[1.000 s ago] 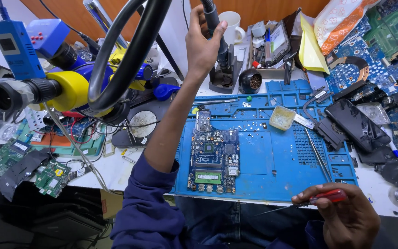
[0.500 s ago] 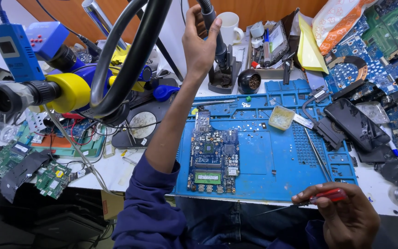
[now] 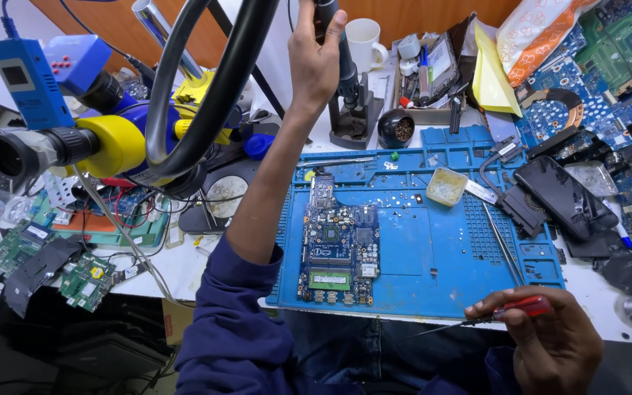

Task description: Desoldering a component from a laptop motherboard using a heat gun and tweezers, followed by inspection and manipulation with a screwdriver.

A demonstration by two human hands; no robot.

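The left hand [image 3: 314,55] is raised at the far side of the bench, fingers wrapped closed around the dark handle of a hot-air handpiece [image 3: 334,44]; the handpiece's lower end is seen just above its black stand [image 3: 352,124], and whether the two touch cannot be told. The left forearm, bare below a rolled dark blue sleeve [image 3: 239,329], is stretched across the left edge of a blue silicone work mat [image 3: 440,249]. The right hand [image 3: 554,344] is held low at the near edge of the mat, closed around a red-handled screwdriver [image 3: 510,311] whose thin shaft is pointed leftward, roughly level with the mat's front rim. A blue laptop motherboard [image 3: 338,252] is laid flat on the left part of the mat, untouched by either hand. On the mat, a small cream tray [image 3: 446,186] and a pair of tweezers [image 3: 502,245] are noted to the right of the board. A white mug [image 3: 363,40] and a round black pot of brass tip-cleaning wool [image 3: 396,130] are placed beyond the mat. At left, a yellow-ringed microscope head [image 3: 104,146] and loose green circuit boards [image 3: 82,281] are recorded; further boards [image 3: 616,44] are heaped at the far right.
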